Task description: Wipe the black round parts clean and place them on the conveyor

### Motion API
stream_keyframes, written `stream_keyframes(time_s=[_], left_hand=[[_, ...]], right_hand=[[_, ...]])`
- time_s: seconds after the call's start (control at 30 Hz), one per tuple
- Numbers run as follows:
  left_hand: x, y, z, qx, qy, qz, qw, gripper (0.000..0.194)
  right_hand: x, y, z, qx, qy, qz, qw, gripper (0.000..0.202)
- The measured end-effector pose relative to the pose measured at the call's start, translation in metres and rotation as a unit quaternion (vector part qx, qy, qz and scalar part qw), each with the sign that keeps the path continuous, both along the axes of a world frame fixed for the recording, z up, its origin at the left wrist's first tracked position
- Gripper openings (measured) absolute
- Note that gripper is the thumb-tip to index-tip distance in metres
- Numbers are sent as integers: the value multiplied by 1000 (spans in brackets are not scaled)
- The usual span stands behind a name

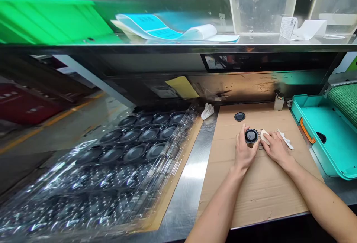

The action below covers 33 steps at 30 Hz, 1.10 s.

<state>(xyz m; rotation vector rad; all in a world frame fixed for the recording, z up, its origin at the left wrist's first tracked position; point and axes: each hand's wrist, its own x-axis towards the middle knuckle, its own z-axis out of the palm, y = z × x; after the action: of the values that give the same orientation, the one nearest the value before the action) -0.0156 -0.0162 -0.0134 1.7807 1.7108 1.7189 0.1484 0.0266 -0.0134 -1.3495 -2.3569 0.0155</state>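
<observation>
My left hand is closed around a black round part with a raised rim, held just above the cardboard sheet. Beside it, my right hand presses its fingers on a folded off-white cloth, close to the part's right side. A second white cloth lies by the right hand's outer edge. Behind the hands, another black disc rests flat on the cardboard. At the sheet's back right stands a small whitish bottle with a metal-looking top.
On the left, a clear plastic tray holds several black round parts. A teal bin with an orange handle and one black part inside stands at right. A crumpled white cloth lies near the back. Overhead, a shelf carries papers and a green bin.
</observation>
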Motion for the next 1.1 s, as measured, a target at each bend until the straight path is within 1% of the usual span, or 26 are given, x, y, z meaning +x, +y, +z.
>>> stream_keyframes(time_s=[0.07,0.1,0.13,0.17,0.2,0.23,0.27,0.33,0.37,0.43,0.5,0.6,0.67,0.7,0.77,0.87,0.93,1.0,1.03,1.1], left_hand=[[-1,-1,2,-2,-14,-2,1000,84],[-4,-1,3,-10,-15,-6,1000,77],[-8,-1,4,-29,-10,-9,999,62],[-13,-1,5,-60,6,-8,998,43],[-20,0,6,-101,33,2,994,30],[-27,1,6,-148,69,22,986,31],[-33,2,6,-193,108,51,974,37],[-43,4,4,-250,173,116,946,38],[-46,5,3,-259,192,140,936,37],[-47,5,-1,-251,197,160,934,46],[-46,2,-5,-239,189,135,943,53],[-47,-2,-10,-231,192,40,953,54],[-53,4,-8,-223,196,-6,955,53],[-58,10,-6,-216,196,-13,957,54],[-68,33,3,-199,193,6,961,57],[-81,79,22,-196,208,57,957,66],[-86,107,32,-226,235,73,942,70],[-88,128,38,-269,265,69,923,70],[-89,133,39,-290,277,64,914,70],[-89,137,40,-328,303,53,893,69]], right_hand=[[0,0,1,-3,-1,0,1000,31],[0,0,1,-4,-3,-1,1000,31],[0,0,1,-6,-3,-2,1000,32],[0,0,1,-6,-4,-4,1000,32],[0,0,1,-7,-3,-5,1000,32],[0,0,1,-7,-2,-6,1000,31],[0,0,1,-7,-1,-6,1000,31],[0,0,0,-8,0,-4,1000,31],[0,0,0,-9,1,-3,1000,31],[0,0,0,-13,1,-3,1000,31],[0,1,0,-17,3,-6,1000,30],[-1,1,-1,-23,6,-7,1000,30],[-1,0,-1,-29,7,-8,1000,31],[-1,0,-2,-31,7,-9,999,31],[-2,-1,-3,-34,7,-11,999,31],[-3,-2,-6,-36,17,-13,999,30],[-4,-1,-8,-40,26,-13,999,30],[-6,0,-9,-45,34,-12,998,30],[-7,0,-8,-49,38,-13,998,30],[-9,-2,-6,-61,43,-20,997,30]])
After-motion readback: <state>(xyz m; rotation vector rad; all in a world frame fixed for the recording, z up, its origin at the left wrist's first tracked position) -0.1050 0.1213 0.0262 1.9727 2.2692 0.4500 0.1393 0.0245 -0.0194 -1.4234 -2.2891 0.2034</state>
